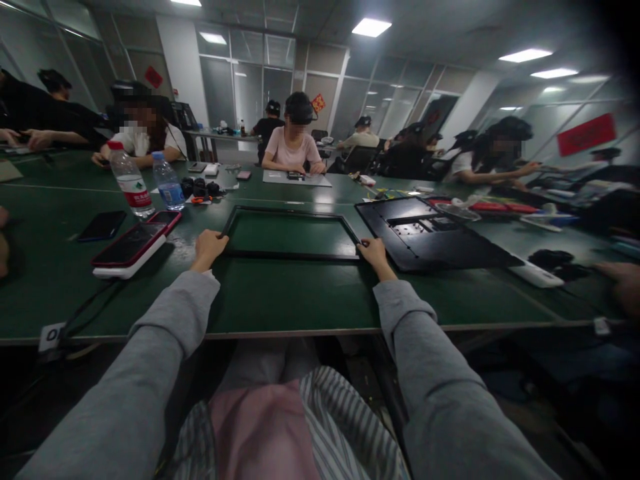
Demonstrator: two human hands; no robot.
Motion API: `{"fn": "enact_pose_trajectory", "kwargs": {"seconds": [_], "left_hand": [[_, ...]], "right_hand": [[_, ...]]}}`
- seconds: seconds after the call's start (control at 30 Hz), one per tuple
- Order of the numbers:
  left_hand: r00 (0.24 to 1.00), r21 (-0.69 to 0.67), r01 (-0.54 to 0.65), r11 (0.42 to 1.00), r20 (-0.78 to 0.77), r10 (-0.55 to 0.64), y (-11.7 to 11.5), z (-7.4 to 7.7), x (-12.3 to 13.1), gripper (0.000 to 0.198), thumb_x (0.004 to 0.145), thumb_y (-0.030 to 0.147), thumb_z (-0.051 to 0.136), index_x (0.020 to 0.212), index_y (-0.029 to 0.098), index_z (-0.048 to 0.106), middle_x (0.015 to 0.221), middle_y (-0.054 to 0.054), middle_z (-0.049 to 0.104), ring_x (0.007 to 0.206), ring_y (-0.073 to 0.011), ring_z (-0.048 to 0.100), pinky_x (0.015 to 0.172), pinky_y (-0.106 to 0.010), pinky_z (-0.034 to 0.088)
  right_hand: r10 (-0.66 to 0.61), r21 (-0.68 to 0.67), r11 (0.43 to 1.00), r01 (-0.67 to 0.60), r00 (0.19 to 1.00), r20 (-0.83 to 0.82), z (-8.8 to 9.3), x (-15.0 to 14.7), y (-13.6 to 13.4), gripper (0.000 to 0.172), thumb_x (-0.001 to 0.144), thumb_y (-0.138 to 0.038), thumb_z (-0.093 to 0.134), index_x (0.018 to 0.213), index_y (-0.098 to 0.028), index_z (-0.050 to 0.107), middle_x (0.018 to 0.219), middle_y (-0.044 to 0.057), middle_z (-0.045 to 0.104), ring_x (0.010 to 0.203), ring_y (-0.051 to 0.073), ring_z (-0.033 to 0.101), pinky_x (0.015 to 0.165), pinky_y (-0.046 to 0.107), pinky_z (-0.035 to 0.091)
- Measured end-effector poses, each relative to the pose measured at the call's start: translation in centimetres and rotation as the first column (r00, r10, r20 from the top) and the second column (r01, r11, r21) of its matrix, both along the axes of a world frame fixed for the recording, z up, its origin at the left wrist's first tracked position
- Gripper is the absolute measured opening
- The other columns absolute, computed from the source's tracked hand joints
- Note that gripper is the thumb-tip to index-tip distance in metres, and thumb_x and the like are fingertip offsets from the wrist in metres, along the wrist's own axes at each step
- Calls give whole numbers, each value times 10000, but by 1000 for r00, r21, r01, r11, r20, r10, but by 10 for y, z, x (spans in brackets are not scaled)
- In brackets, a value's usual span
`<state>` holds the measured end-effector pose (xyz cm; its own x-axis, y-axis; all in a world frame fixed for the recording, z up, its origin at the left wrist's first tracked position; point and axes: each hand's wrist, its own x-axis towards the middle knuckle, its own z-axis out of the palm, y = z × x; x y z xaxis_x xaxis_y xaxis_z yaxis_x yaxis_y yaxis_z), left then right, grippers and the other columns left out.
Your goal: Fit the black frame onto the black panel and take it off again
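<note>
A thin black rectangular frame (293, 255), which looks like a monitor bezel, lies on or just above the green table (295, 297). Its left side is gripped by my left hand (209, 249), with the fingers closed round the edge. On the opposite side my right hand (374, 256) pinches the frame near its right corner. Through the open middle the green table top shows. Close to my right hand rests a large black panel (440, 247), like a monitor's back cover, with a recessed slot holding metal parts.
Left of me are a phone on a white power bank (133, 248), a dark phone (101, 226) and two bottles, one red-capped (131, 183), one blue-capped (169, 183). A white device (539, 275) and black cables lie right. Across the table a person (294, 143) works at a grey mat (273, 177).
</note>
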<state>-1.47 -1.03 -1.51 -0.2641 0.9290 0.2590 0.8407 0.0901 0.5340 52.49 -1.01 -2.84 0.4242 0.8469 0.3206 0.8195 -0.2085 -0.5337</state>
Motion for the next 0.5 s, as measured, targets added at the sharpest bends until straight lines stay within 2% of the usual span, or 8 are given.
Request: {"fn": "enact_pose_trajectory", "kwargs": {"seconds": [0.2, 0.5], "left_hand": [[998, -26, 20, 999, -51, -21, 0, 1, 0, 396, 933, 421, 610, 1091, 191, 892, 1115, -197, 829, 1080, -395, 759, 904, -448, 560], [995, -76, 11, 997, -102, -18, -1, 3, 1, 426, 988, 393, 588, 1223, 174, 867, 1209, -166, 828, 1144, -350, 752, 924, -387, 556]], "right_hand": [[40, 50, 998, -37, 997, -60, 2, 0, 0, 260, 807, -232, 738, 1027, -171, 863, 1009, 138, 803, 1104, 303, 754, 1065, 431, 576], [43, -3, 999, -43, 999, -11, -7, 8, 8, 400, 879, -250, 682, 1218, -123, 852, 1126, 182, 829, 1142, 331, 777, 1070, 439, 582]]}}
